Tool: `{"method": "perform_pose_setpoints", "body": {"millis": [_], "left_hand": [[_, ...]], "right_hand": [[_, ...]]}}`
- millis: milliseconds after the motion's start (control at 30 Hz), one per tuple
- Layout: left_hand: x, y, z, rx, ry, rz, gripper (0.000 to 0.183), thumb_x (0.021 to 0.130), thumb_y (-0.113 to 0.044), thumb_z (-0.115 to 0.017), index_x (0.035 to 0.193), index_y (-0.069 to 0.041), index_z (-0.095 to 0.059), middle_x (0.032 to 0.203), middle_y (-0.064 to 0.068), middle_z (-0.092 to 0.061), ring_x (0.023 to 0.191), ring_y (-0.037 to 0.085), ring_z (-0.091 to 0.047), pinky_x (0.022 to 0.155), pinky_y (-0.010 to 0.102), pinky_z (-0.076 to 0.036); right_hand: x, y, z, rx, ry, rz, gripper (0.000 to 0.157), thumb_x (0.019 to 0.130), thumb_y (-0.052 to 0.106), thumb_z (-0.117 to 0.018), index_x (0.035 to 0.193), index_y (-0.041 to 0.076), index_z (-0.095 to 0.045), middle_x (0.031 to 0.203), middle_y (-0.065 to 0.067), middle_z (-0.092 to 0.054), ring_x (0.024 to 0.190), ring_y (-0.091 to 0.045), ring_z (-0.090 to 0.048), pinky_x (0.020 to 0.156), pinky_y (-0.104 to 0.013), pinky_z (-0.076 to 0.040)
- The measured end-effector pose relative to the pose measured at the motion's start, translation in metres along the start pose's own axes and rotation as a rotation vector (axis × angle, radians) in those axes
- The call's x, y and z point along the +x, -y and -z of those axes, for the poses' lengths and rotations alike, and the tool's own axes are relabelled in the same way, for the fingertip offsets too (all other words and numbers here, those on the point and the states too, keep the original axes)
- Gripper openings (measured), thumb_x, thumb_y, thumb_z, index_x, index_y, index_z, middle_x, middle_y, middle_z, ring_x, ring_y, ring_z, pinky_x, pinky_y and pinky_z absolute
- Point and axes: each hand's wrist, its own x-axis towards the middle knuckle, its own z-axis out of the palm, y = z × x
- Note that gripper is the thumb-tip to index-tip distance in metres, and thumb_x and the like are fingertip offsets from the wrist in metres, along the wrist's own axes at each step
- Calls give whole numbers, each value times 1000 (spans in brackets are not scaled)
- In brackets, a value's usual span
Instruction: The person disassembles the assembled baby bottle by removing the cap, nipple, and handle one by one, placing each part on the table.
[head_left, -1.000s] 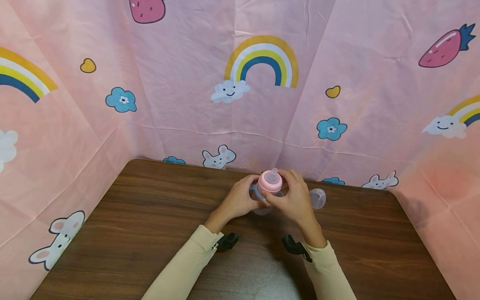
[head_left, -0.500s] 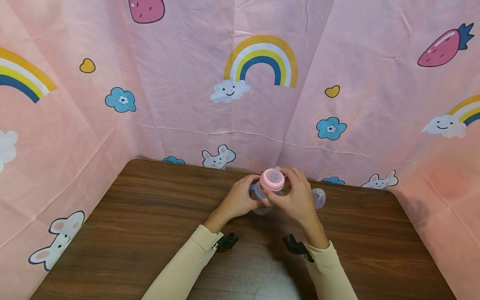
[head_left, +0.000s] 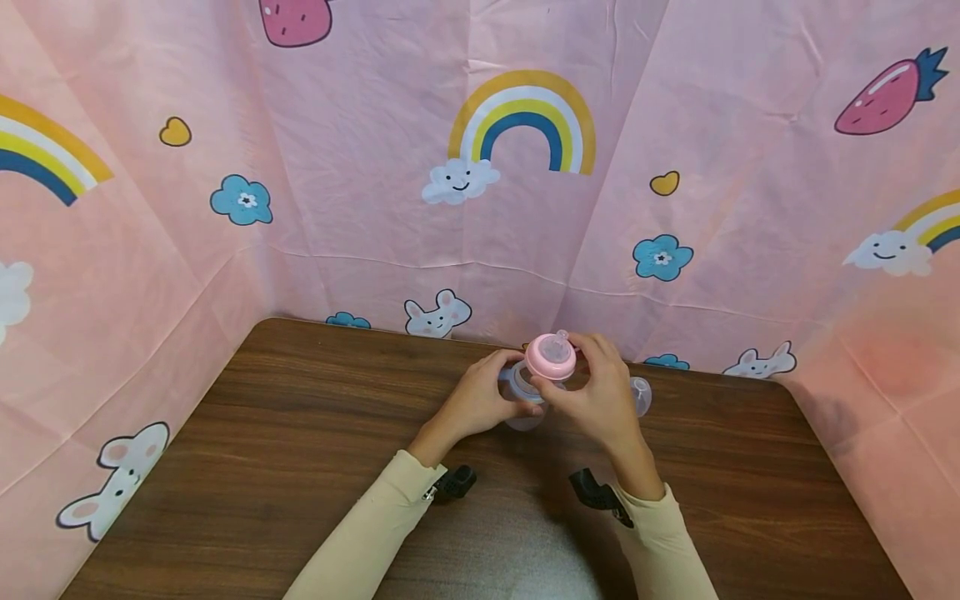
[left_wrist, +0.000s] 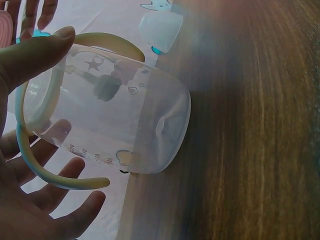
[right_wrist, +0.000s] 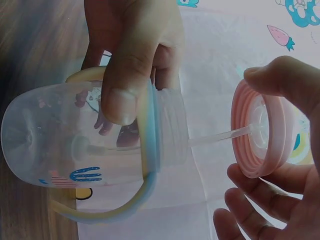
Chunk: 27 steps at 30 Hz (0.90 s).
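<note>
Apparently mid-fitting or mid-removal: pink lid off bottle, straw between | left hand grips bottle, right hand pinches lid | next likely needs straw aligned

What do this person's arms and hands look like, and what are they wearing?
The left hand and right hand wear no gloves. The left sleeve and right sleeve are plain, cream-coloured and long. A chunky black left wrist piece and matching right wrist piece jut inward.
</note>
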Motion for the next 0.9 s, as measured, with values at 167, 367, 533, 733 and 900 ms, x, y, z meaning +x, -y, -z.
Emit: {"method": "perform_pose_setpoints", "body": {"millis": [167,367,533,733,900], "left_hand": [[0,-1,1,-6,-1,-7,85,83,-39,-100,150,-5,-59,145,15,-65,133,35,-63,111,55,-52],[0,-1,1,-10,7,4,84,84,-37,-100,150,-6,-59,146,15,-65,134,34,-63,112,55,-52],[0,-1,1,-11,7,4,84,84,-38,-99,150,-6,-59,146,15,-65,134,34,-63,112,55,-51],[0,-1,1,-6,10,10,84,84,-38,-100,150,-7,-59,145,14,-65,133,33,-63,112,54,-51],[0,-2,2,-3,12,14,84,84,-37,-100,151,-7,-59,146,13,-65,134,33,-62,113,54,-51]], "right_hand": [[0,2,2,8,-7,4,68,76,27,-101,131,-1,-72,119,-14,-69,103,-29,-63,84,-45,-54],[0,3,4,26,-14,7,68,77,27,-101,131,-1,-72,119,-15,-69,104,-29,-63,84,-55,-57],[-1,4,5,22,-25,15,68,77,28,-100,131,-2,-72,117,-15,-69,103,-29,-62,82,-55,-56],[0,5,7,25,-39,32,67,78,26,-101,131,-1,-72,116,-14,-69,100,-26,-62,78,-47,-54],[0,6,8,28,-48,44,65,78,24,-102,131,1,-72,116,-12,-69,101,-24,-61,79,-40,-52]]}}
